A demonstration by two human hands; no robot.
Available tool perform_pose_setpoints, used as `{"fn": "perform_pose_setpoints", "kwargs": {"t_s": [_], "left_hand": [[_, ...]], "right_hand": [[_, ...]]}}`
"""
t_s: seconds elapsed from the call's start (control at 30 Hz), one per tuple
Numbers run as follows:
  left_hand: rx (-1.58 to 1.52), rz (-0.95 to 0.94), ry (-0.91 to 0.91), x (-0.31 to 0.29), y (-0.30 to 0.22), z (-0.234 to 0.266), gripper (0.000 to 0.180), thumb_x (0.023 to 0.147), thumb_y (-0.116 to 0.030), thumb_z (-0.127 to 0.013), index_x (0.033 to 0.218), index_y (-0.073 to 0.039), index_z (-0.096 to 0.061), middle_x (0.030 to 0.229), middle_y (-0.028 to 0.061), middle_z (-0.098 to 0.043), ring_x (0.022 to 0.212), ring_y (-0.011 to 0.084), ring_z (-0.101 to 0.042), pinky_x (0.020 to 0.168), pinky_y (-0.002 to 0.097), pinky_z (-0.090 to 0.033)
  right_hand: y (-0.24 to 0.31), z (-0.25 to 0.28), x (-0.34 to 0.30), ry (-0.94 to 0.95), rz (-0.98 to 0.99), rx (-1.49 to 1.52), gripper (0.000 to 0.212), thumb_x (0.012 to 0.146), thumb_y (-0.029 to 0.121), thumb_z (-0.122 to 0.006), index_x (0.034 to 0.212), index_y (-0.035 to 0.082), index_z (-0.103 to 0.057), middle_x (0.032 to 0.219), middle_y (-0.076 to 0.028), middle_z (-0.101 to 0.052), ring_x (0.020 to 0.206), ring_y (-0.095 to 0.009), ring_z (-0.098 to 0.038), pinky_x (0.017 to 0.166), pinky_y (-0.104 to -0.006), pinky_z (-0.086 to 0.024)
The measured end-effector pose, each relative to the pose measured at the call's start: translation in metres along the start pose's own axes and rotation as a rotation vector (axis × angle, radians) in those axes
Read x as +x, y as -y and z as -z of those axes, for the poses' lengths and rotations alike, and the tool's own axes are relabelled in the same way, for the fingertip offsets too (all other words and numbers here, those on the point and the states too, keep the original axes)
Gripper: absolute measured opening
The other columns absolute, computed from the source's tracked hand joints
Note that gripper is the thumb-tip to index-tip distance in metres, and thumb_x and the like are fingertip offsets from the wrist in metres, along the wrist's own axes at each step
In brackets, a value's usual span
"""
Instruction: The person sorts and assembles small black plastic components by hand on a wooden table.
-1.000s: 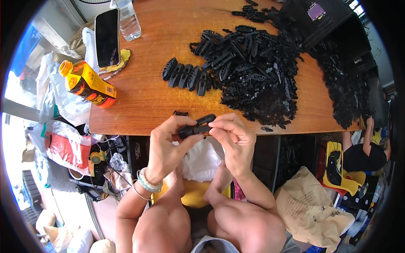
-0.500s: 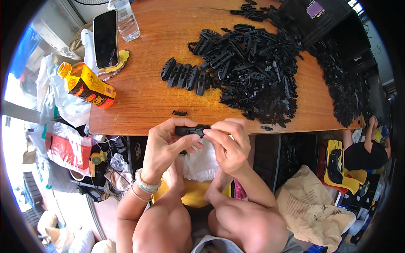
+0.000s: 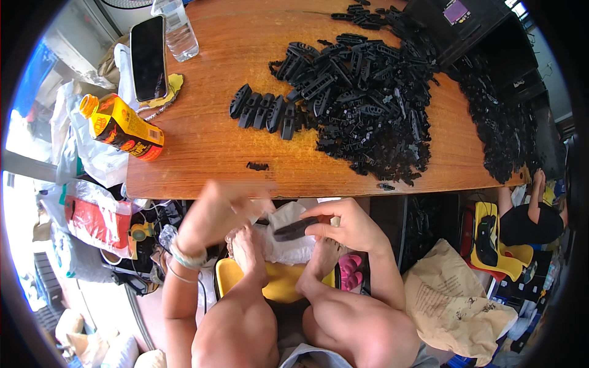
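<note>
Between the thumb and fingers of my right hand (image 3: pixel 343 224) is a long black plastic part (image 3: pixel 293 230), held above my lap just below the table edge. My left hand (image 3: pixel 227 208) is smeared by motion to the left of it, apart from the part; its fingers are too blurred to read. A small toothed black piece (image 3: pixel 257 166) lies on the table beyond my left hand. Farther back stand several black boat-shaped parts (image 3: pixel 264 110) in a row, beside a large heap of loose black parts (image 3: pixel 368 104).
On the wooden table (image 3: pixel 196 122) are a yellow-labelled bottle (image 3: pixel 129 129), a phone (image 3: pixel 149 58) and a clear water bottle (image 3: pixel 178 30). Black bins (image 3: pixel 457 30) stand at the back right. Below are a brown paper bag (image 3: pixel 454 300) and a yellow stool (image 3: pixel 230 279). Another person (image 3: pixel 531 221) sits far right.
My hands have come apart. The right has drawn back toward me with the black part, while the left has let go of it and swung left and down.
</note>
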State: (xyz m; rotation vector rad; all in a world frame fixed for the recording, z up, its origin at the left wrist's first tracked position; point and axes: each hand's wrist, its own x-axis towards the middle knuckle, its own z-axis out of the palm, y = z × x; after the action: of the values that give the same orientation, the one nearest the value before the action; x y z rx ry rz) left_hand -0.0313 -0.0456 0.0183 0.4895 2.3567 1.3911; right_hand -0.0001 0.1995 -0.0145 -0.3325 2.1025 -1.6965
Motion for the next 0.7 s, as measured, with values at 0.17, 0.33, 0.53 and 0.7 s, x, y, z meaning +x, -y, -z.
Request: {"fn": "perform_pose_setpoints", "kwargs": {"t_s": [0.17, 0.33, 0.53, 0.7], "left_hand": [[-0.044, 0.014, -0.606, 0.067, 0.049, 0.032, 0.014, 0.082, -0.008, -0.064, 0.089, 0.005, -0.065, 0.07, 0.0083, -0.065, 0.059, 0.012, -0.06, 0.057, 0.0255, -0.049], [0.402, -0.068, -0.717, 0.114, 0.075, 0.04, 0.025, 0.08, -0.017, -0.07, 0.091, 0.005, -0.065, 0.077, 0.0112, -0.067, 0.069, 0.0097, -0.061, 0.059, 0.0229, -0.047], [0.037, -0.006, -0.752, 0.111, 0.072, 0.036, 0.022, 0.08, -0.01, -0.069, 0.094, 0.004, -0.06, 0.081, 0.0104, -0.066, 0.074, 0.0108, -0.061, 0.065, 0.0224, -0.048], [-0.417, -0.137, -0.655, 0.056, 0.032, -0.001, 0.026, 0.078, 0.005, -0.065, 0.099, 0.002, -0.051, 0.091, 0.0071, -0.061, 0.08, 0.0106, -0.06, 0.066, 0.0209, -0.048]], "right_hand": [[-0.006, -0.023, 0.031, -0.347, 0.299, -0.377, 0.014, 0.078, 0.009, -0.068, 0.089, 0.002, -0.064, 0.076, -0.009, -0.061, 0.06, -0.025, -0.059, 0.055, -0.0336, -0.046], [-0.007, -0.049, 0.083, -0.549, 0.569, -0.608, 0.015, 0.076, 0.004, -0.067, 0.089, 0.003, -0.062, 0.083, -0.009, -0.057, 0.076, -0.028, -0.057, 0.066, -0.0383, -0.045], [-0.01, -0.048, 0.069, -0.565, 0.502, -0.312, 0.018, 0.078, -0.001, -0.065, 0.094, 0.001, -0.06, 0.088, -0.011, -0.057, 0.071, -0.024, -0.058, 0.062, -0.0321, -0.046], [-0.004, -0.027, 0.039, -0.565, 0.411, 0.143, 0.023, 0.085, -0.008, -0.054, 0.106, -0.004, -0.061, 0.093, -0.007, -0.057, 0.077, -0.01, -0.055, 0.067, -0.0203, -0.043]]}}
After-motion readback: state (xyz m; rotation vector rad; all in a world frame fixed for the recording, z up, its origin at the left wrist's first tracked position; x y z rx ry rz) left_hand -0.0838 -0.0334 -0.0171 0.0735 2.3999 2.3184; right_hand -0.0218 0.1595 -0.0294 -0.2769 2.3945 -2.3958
